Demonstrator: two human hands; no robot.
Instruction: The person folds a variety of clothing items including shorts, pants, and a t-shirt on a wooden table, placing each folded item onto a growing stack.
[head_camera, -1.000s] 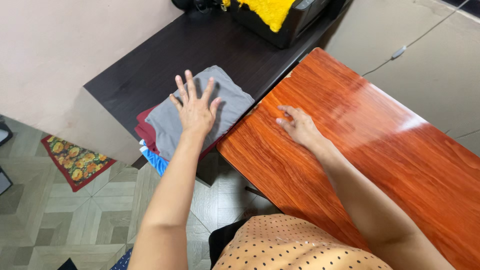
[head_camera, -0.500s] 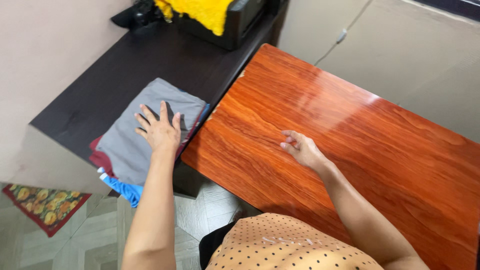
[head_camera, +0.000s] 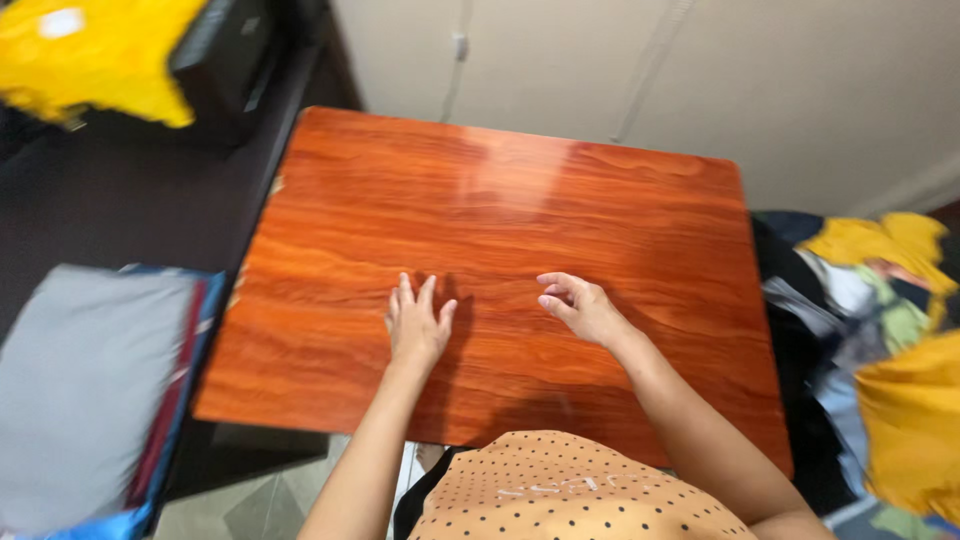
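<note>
Left hand: the left hand is lying open, fingers spread, palm down on the glossy reddish wooden table, near its front edge.
Right hand: the right hand is hovering just beside it, fingers loosely curled, holding nothing.
Clothes: a folded grey cloth is topping a stack past the table's left edge.

We see bright, even indoor light, a pale glare on the table near its far edge, soft shadows beside our hands, and motion blur at both sides.
</note>
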